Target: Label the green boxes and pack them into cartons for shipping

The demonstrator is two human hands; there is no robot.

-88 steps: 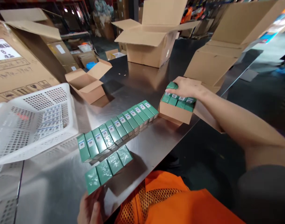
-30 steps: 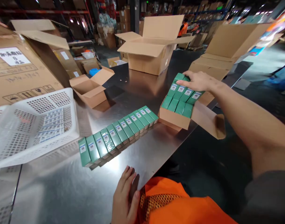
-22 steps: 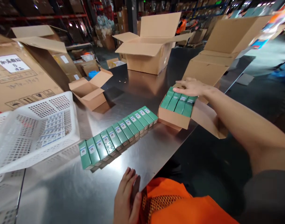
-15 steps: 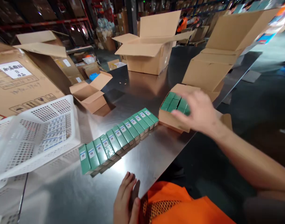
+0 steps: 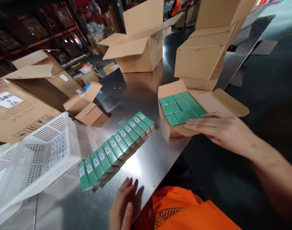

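My right hand (image 5: 217, 129) lies flat with fingers stretched out against the near side of a small open cardboard box (image 5: 169, 131) at the table's edge. Several green cartons (image 5: 181, 107) stand upright inside it, packed tight. A long row of green cartons with white labels (image 5: 116, 147) lies on the steel table (image 5: 136, 95) to the box's left. My left hand (image 5: 122, 207) rests open on the table's near edge, fingers together and extended, holding nothing.
A white perforated plastic basket (image 5: 40, 156) holding label sheets sits at the left. A small open box (image 5: 85, 107) and larger open cardboard boxes (image 5: 138, 48) (image 5: 203, 54) stand farther back. An orange vest (image 5: 181, 210) shows at the bottom.
My right hand pushed a stack of green cartons down into the small box, then drew back to the box's near side. My left hand, which held wrapped cartons earlier, now rests bare on the table.
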